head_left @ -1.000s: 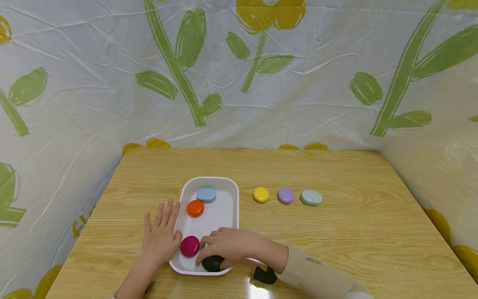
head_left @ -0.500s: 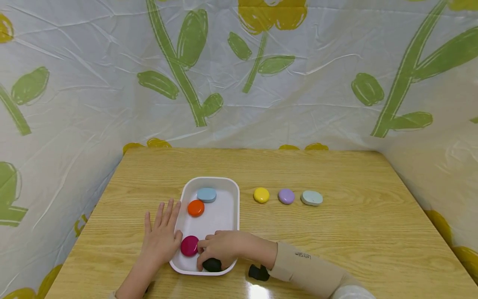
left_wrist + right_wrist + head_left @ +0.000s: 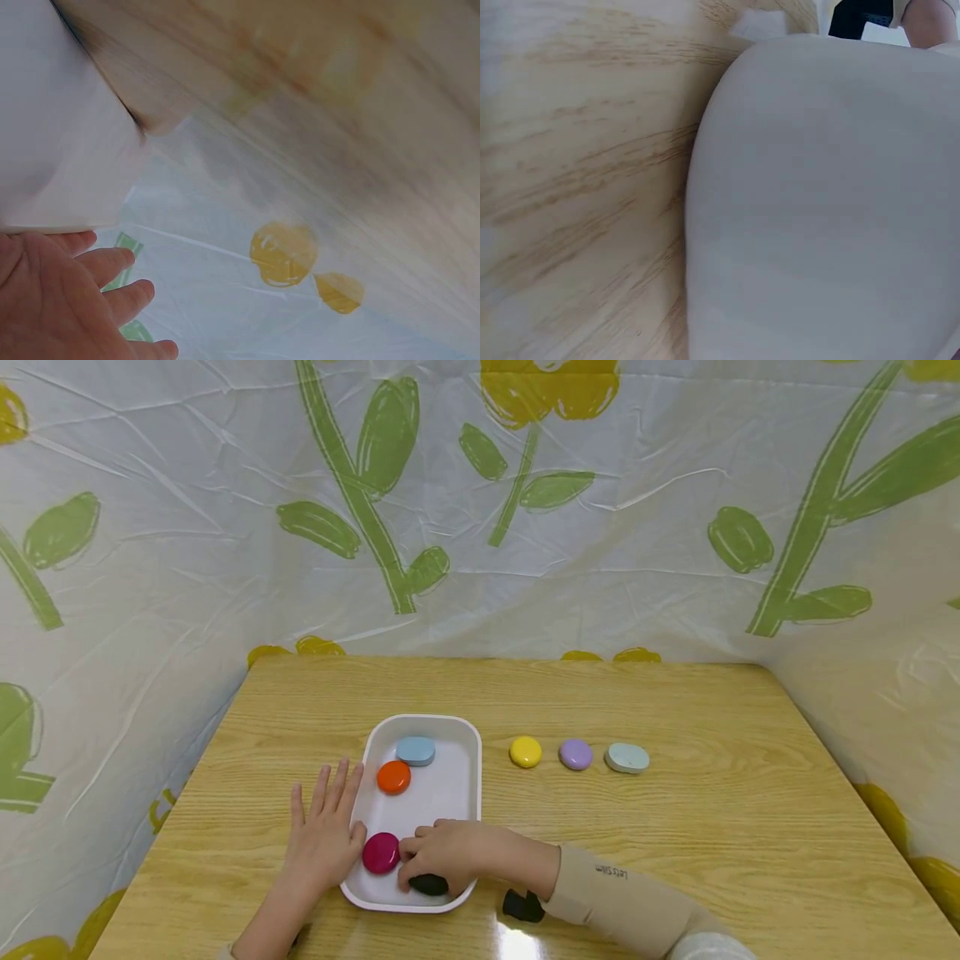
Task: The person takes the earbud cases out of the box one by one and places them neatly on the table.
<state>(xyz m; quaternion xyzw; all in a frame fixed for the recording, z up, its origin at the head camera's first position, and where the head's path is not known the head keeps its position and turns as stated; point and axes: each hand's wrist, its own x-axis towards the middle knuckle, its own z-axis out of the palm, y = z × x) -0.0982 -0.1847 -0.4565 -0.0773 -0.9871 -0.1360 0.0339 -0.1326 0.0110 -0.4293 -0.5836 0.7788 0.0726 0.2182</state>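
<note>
R hand (image 3: 448,857) grips black pebble (image 3: 430,885) in tray's (image 3: 479,777) nr R corner; L hand (image 3: 322,843) ungripped, fingers straight & spread.
Head: we see R forearm (image 3: 517,856) come in low from the R, crossing the tray's R rim, fingers curled down round the pebble, magenta disc (image 3: 381,853) right by the fingertips; L hand lies along the L wall, thumb at the rim. Inside, we've bare tray floor btwn R hand & orange disc (image 3: 393,777); outside, a strip of table (image 3: 712,827) btwn R wall & yellow disc (image 3: 526,752). L wrist: we get L palm & extended fingers, lower L, holding nothing, w/ a white surface above. R wrist: big pale curved surface fills most of it, wood at L; can't tell grip here.
</note>
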